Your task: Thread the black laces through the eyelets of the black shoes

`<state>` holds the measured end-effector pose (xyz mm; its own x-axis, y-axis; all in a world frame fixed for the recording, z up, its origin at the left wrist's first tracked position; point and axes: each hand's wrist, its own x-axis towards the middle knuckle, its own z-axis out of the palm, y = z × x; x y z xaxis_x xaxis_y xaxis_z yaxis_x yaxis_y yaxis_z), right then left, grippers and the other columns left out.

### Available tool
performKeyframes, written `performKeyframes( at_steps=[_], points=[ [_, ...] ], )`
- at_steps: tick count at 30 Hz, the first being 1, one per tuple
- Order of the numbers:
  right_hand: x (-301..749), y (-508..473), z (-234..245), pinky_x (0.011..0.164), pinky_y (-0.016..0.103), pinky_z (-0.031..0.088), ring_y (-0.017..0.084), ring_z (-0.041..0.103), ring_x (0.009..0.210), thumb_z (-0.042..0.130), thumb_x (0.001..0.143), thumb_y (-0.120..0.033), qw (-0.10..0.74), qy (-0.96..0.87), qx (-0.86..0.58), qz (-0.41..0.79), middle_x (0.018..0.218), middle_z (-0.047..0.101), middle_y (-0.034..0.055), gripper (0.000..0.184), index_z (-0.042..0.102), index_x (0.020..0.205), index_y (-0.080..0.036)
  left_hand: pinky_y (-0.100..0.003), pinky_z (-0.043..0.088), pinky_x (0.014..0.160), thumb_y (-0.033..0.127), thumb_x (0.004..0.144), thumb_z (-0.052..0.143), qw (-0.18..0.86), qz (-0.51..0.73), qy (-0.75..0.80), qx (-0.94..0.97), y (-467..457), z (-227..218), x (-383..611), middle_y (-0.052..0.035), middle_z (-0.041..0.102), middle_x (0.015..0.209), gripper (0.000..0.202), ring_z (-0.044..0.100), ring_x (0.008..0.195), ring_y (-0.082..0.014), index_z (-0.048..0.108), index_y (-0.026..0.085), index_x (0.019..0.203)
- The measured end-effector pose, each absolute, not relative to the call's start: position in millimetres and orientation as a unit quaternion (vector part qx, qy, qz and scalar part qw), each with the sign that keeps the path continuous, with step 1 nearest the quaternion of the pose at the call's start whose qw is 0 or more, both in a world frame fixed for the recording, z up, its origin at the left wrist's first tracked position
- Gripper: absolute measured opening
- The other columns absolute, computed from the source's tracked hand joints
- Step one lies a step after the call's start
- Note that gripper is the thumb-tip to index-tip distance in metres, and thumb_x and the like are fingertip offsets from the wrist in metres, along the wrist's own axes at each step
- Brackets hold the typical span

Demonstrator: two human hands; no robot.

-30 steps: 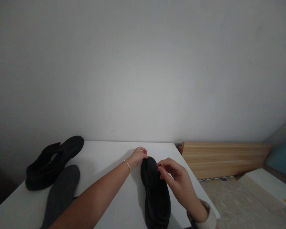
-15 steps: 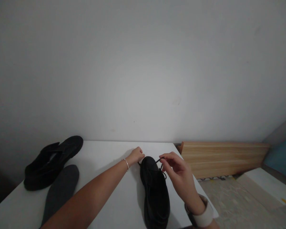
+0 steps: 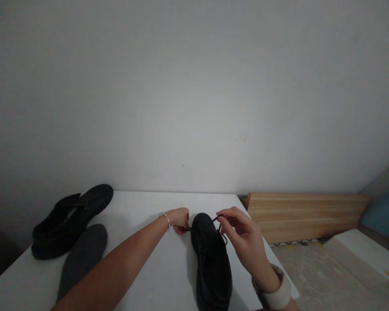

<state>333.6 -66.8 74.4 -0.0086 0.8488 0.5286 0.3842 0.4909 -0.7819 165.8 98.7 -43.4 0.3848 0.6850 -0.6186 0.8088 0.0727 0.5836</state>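
One big white wall (image 3: 194, 86) fills most of the view. Under it stands one white table (image 3: 142, 207), pushed up against the wall. To the right of the table, one long wooden board (image 3: 304, 214) lies low along the wall, and the floor (image 3: 327, 276) there is pale. One blue thing (image 3: 385, 207) shows at the far right edge; I cannot tell what it is.

Two black shoes are on the table. The first shoe (image 3: 68, 224) lies at the back left, near the wall. The second shoe (image 3: 212, 263) lies near the right side of the table, between the two hands. One grey insole (image 3: 82, 259) lies flat just beside the first shoe.

Two hands are at the second shoe. The left hand (image 3: 178, 218) is curled shut and pinches one end of the black lace (image 3: 218, 226) just to the left of that shoe. The right hand (image 3: 240, 229) pinches the lace over the far end of the shoe, with its other fingers a little curled. One thin bracelet (image 3: 165, 220) is on the left wrist, and one pale band (image 3: 277, 296) is on the right wrist.
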Motion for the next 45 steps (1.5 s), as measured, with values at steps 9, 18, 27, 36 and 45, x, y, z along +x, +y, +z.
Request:
performKeyframes(
  at_steps=[9,18,27,36,45],
  points=[
    [334,-72,74,0.06,0.027,0.048,0.015,0.06,0.071,0.061,0.094,-0.027,0.521,-0.689,-0.453,0.222,0.081,0.063,0.0015,0.009,0.069,0.097,-0.024,-0.044,0.056,0.088,0.033,0.095,0.061,0.448,0.225,0.542,0.675,103,-45,194,-0.0097,0.062,0.125,0.032,0.064,0.105,-0.0236,0.059,0.017,0.123],
    [340,-73,73,0.06,0.026,0.049,0.014,0.06,0.071,0.062,0.094,-0.026,0.523,-0.693,-0.451,0.205,0.084,0.063,0.0019,0.009,0.07,0.098,-0.025,-0.035,0.056,0.079,0.033,0.096,0.057,0.575,0.438,0.359,0.59,82,-20,226,-0.0054,0.071,0.095,0.02,0.069,0.085,-0.0172,0.063,0.014,0.1],
    [342,-79,91,0.056,0.023,0.05,0.011,0.06,0.062,0.065,0.091,-0.022,0.591,-0.651,-0.451,0.155,0.078,0.065,-0.0004,0.009,0.071,0.097,-0.026,-0.034,0.055,0.077,0.045,0.08,0.069,0.652,0.471,0.255,0.537,47,-37,202,-0.0073,0.075,0.082,0.03,0.071,0.077,-0.0207,0.064,0.016,0.083],
    [341,-91,131,0.056,0.022,0.051,0.01,0.061,0.063,0.068,0.09,-0.02,0.665,-0.607,-0.419,0.119,0.082,0.067,0.0005,0.011,0.072,0.098,-0.025,-0.035,0.049,0.088,0.043,0.082,0.07,0.628,0.497,0.217,0.558,26,-55,188,-0.0075,0.074,0.093,0.028,0.067,0.092,-0.0229,0.068,0.016,0.09],
    [316,-103,184,0.053,0.027,0.046,0.013,0.061,0.066,0.074,0.084,-0.016,0.71,-0.604,-0.356,0.067,0.082,0.066,0.0023,0.011,0.075,0.092,-0.023,-0.037,0.043,0.098,0.053,0.096,0.046,0.527,0.521,0.202,0.64,14,-62,190,-0.0092,0.066,0.103,0.04,0.06,0.104,-0.0243,0.064,0.019,0.09]
  ],
)
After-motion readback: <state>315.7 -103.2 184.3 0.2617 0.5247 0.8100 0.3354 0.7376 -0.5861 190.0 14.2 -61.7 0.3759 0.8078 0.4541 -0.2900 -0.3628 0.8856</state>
